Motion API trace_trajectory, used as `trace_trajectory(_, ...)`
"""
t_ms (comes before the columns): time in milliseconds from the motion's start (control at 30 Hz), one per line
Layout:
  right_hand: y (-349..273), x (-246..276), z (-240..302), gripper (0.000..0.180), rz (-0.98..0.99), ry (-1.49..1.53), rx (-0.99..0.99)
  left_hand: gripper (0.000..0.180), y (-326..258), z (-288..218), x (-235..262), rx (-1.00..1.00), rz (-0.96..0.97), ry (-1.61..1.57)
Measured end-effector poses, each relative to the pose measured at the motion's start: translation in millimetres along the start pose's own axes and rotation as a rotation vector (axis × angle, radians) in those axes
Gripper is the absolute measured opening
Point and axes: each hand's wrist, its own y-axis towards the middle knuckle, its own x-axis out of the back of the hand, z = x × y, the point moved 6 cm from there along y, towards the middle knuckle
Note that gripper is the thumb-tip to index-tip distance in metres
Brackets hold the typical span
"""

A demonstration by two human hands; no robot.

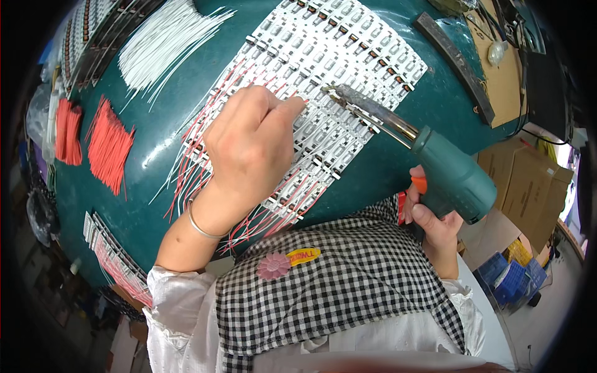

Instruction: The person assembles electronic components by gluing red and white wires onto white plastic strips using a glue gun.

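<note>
My right hand (435, 217) is wrapped round the handle of a green soldering gun (454, 171) with an orange trigger. The gun's metal barrel and dark tip reach left over a panel of small white circuit boards (348, 50). Just left of the tip, my left hand (252, 133) is closed in a pinch over the panel. A bit of red wire (305, 100) shows at its fingertips; the rest is hidden. Red and white wires (196, 137) stick out from the panel's left and near sides, partly under my left hand.
White wires (168, 46) lie in a bundle at the far left, with red wire bundles (111, 146) nearer. Another wired panel (115, 258) sits at the table's near left edge. A dark curved bar (457, 68) lies at the far right. Cardboard boxes (528, 186) stand beyond the table.
</note>
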Motion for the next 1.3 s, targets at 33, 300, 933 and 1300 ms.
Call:
trace_trajectory(33,-1,1,0,0.047,-0.007,-0.015,-0.013,0.019,-3,-1,-3,0.031,0.031,-0.025)
trace_trajectory(300,-3,-3,-5,0.03,-0.006,-0.087,-0.044,0.017,-4,-3,-14,0.065,0.14,-0.061)
trace_trajectory(933,3,-6,-9,0.037,0.015,-0.233,0.034,0.006,-2,-1,-14,0.126,0.159,-0.054)
trace_trajectory(1300,-6,4,-9,0.047,0.024,-0.019,0.022,0.011,0,0,-13,0.124,0.177,-0.021)
